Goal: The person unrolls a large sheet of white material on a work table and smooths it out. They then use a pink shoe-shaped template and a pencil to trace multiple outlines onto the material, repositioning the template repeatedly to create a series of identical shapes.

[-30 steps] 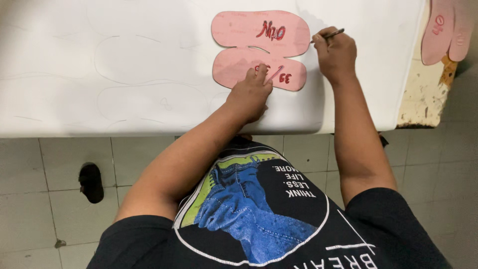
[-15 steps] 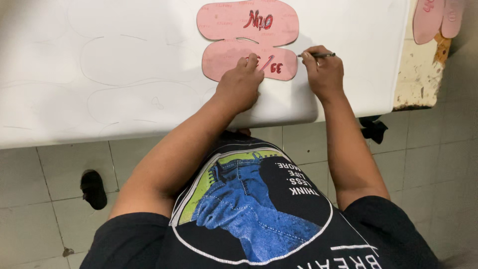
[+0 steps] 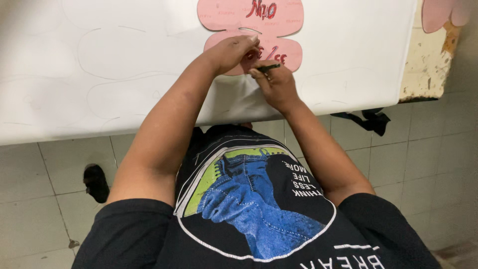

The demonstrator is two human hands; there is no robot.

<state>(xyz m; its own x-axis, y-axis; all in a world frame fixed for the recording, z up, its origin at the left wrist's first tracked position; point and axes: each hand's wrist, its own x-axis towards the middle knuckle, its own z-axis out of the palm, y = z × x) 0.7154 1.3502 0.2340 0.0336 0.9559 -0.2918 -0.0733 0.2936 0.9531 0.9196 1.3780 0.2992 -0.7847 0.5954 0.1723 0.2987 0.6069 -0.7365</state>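
The left hand (image 3: 230, 52) presses flat on the pink template (image 3: 249, 30), fingers spread and grasping nothing, hiding part of its lower lobe. Just right, the right hand (image 3: 276, 84) has its fingers pinched around a dark pen (image 3: 269, 67); its tip is hard to see. The template's top is cut off on the white bench (image 3: 99, 65).

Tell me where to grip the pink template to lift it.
Grip the pink template at its bare left lobe, coming from the left. It lies flat on the white sheet; the left hand presses its lower lobe, and the right hand holds a pen at its near edge.
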